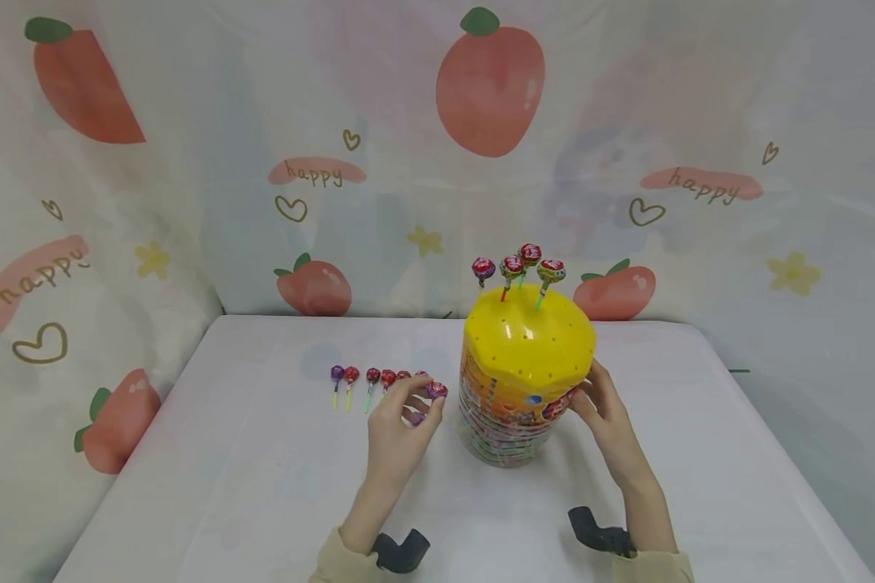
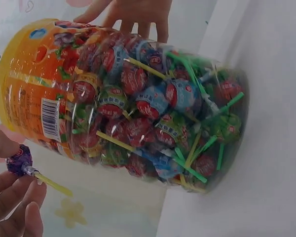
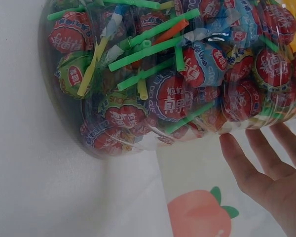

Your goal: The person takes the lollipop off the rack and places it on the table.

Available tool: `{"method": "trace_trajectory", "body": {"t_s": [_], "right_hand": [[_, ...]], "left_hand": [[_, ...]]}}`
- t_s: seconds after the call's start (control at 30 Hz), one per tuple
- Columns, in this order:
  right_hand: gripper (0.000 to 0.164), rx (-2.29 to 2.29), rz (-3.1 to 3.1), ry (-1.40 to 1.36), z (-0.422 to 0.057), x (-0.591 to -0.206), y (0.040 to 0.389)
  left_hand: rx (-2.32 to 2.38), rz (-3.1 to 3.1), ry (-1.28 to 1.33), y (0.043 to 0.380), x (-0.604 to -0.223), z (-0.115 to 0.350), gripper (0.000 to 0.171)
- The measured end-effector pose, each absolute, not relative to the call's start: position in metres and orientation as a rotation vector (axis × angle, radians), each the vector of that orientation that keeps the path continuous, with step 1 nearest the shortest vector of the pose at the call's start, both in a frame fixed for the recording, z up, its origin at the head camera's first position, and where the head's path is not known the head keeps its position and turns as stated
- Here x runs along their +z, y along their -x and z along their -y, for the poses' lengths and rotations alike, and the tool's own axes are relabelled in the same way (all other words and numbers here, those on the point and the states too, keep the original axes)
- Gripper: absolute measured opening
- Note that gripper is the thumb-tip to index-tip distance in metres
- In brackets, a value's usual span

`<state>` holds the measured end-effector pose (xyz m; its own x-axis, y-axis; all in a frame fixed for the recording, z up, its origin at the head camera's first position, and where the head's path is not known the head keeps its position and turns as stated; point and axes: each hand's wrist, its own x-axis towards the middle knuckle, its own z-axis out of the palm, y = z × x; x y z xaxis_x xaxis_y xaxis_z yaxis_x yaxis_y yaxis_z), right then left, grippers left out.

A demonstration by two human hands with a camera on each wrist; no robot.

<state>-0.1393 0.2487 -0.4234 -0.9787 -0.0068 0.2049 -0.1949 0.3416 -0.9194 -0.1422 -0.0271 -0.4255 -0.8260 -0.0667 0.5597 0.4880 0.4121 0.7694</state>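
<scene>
In my head view the left hand [image 1: 396, 429] pinches a lollipop [image 1: 437, 390] at 9 o'clock of the jar [image 1: 506, 433]; only the left wrist view shows me its yellow stick [image 2: 54, 185]. The right hand [image 1: 611, 421], fingers uncurled and partly hidden, touches the jar at 4 o'clock. The left hand partly masks the lollipop row [image 1: 351, 375] on the bench [image 1: 204, 486].

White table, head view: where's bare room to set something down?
Bare: the white table left of the lollipop row, out to the left edge; also right of the right hand, to the right edge. Crowded: the narrow gap between the left hand, pinching a lollipop, and the jar.
</scene>
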Motion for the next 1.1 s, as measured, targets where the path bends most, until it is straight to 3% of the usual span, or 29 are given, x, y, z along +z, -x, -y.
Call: {"method": "trace_trajectory", "body": {"t_s": [0.63,1.1], "right_hand": [[0.057,1.721,2.426,-0.188,-0.248,-0.421,0.139],[0.056,1.671,2.456,-0.197,-0.249,-0.422,0.139]], "left_hand": [[-1.350,2.370,0.041,0.164,-0.451,0.076,0.025],[-1.489,2.536,-0.158,0.181,-0.495,0.079,0.018]]}}
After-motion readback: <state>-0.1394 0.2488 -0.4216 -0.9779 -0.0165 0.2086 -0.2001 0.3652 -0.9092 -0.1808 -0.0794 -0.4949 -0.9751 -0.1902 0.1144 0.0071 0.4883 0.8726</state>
